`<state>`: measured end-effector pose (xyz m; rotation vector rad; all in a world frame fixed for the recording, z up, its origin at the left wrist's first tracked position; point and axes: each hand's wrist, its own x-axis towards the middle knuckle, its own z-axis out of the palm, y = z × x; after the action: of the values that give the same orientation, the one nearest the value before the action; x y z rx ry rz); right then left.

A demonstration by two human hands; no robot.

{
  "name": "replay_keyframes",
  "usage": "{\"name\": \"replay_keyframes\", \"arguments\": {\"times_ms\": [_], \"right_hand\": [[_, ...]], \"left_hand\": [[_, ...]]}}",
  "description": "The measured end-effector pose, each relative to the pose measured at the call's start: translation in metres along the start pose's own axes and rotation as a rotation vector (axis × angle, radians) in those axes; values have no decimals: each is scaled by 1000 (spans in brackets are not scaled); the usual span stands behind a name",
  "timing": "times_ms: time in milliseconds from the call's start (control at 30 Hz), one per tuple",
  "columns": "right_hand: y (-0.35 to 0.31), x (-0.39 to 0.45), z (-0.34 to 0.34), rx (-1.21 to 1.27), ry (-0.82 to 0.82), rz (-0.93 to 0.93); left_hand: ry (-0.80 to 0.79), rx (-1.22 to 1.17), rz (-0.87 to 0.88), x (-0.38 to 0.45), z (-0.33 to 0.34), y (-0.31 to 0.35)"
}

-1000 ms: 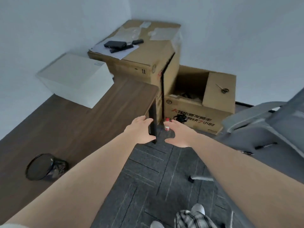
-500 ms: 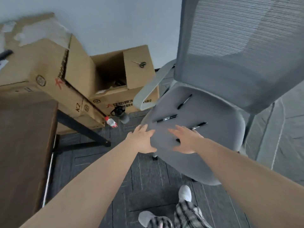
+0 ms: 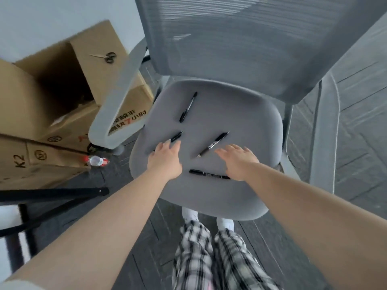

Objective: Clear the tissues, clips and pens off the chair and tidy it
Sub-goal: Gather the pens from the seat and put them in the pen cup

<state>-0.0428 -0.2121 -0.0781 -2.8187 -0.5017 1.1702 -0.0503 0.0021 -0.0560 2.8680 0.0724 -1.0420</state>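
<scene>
You stand in front of a grey office chair (image 3: 240,114), and both your arms reach out over its seat. Four black pens lie on the seat cushion, apart from each other. The far pen (image 3: 188,107) lies near the back of the seat, a little to the left. The left pen (image 3: 175,136) is partly hidden under the fingers of your left hand (image 3: 165,159); this hand is flat with the fingers loose, and I cannot tell if it touches the pen. The middle pen (image 3: 213,144) lies slanted between your two hands. The near pen (image 3: 209,174) lies across the seat, and its right end is just beside your right hand (image 3: 238,161). That hand is spread with relaxed fingers and grasps nothing. I see no tissues or clips on the seat. To the left of the chair stand cardboard boxes (image 3: 48,114), and scissors (image 3: 106,57) rest on a flap of the opened one. A small plastic bottle (image 3: 96,160) with a red cap lies on the floor near the boxes.
</scene>
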Motion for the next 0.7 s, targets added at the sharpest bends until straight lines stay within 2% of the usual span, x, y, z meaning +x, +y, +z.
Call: {"name": "replay_keyframes", "arguments": {"times_ms": [167,333,467,600,700], "right_hand": [[5,54,9,23,154,40],[3,91,18,-69,184,27],[-3,98,20,-112,223,18],[-3,97,11,-80,197,17],[-1,93,-1,17,172,89]], "left_hand": [[44,25,-13,63,22,-14],[143,73,4,98,50,-22],[184,85,127,104,60,-10],[105,-82,187,96,58,-1],[89,-65,355,85,52,6]]}}
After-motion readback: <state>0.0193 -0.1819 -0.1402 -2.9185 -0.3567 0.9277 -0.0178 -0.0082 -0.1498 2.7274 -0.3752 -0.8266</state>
